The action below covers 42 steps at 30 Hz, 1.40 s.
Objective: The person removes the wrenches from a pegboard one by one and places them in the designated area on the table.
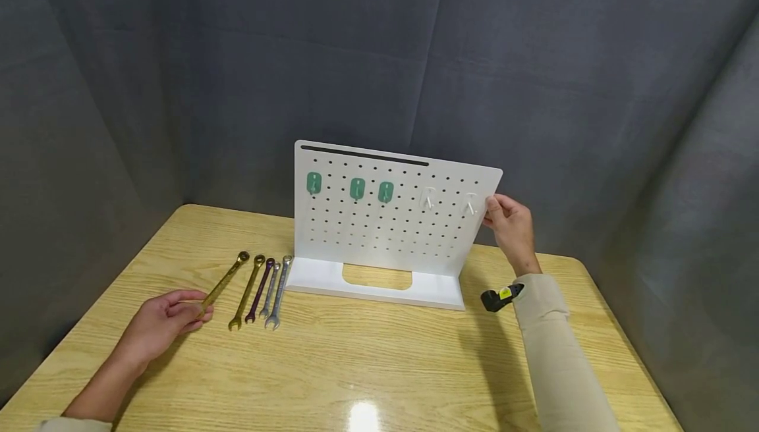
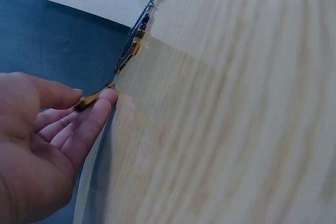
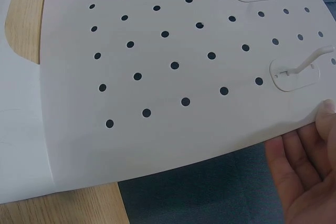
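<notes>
My left hand (image 1: 161,324) pinches the lower end of a gold wrench (image 1: 224,283) between thumb and fingers at the left of the table. Right of it lie another gold wrench (image 1: 249,290), a purple wrench (image 1: 259,292) and two silver wrenches, one being the long silver wrench (image 1: 280,292) nearest the board. A white pegboard (image 1: 379,234) stands on its base, with its right edge gripped by my right hand (image 1: 514,229), thumb in front and fingers behind. In the right wrist view a white hook (image 3: 296,74) sits close to that thumb.
Three green hooks, among them a middle green hook (image 1: 358,188), and two white hooks sit in a row on the pegboard. Grey curtains (image 1: 379,56) hang around the wooden table (image 1: 332,373). A black wrist camera (image 1: 499,297) is on my right sleeve.
</notes>
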### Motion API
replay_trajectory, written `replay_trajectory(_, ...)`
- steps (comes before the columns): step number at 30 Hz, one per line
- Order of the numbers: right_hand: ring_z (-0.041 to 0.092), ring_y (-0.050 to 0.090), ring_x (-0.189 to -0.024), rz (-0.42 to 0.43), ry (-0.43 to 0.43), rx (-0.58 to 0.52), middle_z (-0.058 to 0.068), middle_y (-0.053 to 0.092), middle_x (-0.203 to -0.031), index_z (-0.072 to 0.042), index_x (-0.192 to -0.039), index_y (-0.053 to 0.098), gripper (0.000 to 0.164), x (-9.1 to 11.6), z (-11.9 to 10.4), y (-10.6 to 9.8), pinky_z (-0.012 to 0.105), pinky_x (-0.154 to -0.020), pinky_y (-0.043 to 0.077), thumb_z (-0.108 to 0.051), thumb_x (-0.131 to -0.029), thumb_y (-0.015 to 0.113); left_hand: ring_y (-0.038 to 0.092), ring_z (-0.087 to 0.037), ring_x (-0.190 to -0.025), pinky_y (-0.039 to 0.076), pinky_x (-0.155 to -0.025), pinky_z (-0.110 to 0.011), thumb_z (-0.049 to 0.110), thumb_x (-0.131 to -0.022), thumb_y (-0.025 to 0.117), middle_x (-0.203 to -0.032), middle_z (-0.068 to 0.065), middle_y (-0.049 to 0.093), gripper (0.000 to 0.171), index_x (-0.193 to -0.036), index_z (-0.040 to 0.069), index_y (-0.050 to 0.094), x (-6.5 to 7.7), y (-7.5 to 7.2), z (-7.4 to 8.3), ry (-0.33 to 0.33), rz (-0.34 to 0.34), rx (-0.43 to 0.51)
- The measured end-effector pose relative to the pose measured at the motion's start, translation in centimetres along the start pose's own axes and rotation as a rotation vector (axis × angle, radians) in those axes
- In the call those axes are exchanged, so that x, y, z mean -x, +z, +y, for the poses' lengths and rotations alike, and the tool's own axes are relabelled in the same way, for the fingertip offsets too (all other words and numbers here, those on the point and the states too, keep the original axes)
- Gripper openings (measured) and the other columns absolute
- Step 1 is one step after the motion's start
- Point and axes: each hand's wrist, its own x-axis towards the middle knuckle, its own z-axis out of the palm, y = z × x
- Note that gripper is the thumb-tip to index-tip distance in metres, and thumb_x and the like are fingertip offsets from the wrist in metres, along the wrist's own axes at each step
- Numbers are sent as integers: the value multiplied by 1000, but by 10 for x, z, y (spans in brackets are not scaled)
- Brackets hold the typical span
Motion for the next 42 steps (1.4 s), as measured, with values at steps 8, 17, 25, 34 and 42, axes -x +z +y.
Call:
replay_trajectory(8,11,69,-97,1,6,-10,20,69,-120,3,-129,66,38,-1,1,0,25,-88,59,-26,-108,55,67,-5,-92,61,-82,-27,-1,-105,55,-115,-23,66,31,-130,-20,53,-1,4,2,19,-4,-71)
replay_trajectory(17,11,69,-96,8,13,-3,20,69,-119,4,-128,67,38,0,1,1,25,-88,59,-27,-108,55,71,-24,-101,62,-81,-35,14,-110,52,-120,-25,67,34,-128,-14,61,0,4,12,48,-5,-314)
replay_trajectory(25,8,69,-94,8,5,-11,23,68,-119,5,-128,67,39,1,2,1,27,-90,59,-26,-108,55,70,-31,-105,61,-82,-32,15,-109,54,-112,-15,73,35,-128,-14,61,-1,1,19,44,-66,-379)
replay_trajectory(34,10,69,-95,13,14,-10,21,69,-119,4,-129,67,39,1,1,3,22,-85,59,-27,-107,56,70,-27,-103,59,-78,-28,20,-108,57,-112,-12,73,35,-127,-9,64,0,-1,18,57,-55,-411)
replay_trajectory(42,15,70,-99,-12,40,8,22,68,-121,4,-130,66,42,5,4,4,25,-89,58,-29,-108,55,67,-31,-106,59,-81,-42,25,-108,59,-116,-12,71,38,-128,-6,64,-2,-3,22,81,-102,-449)
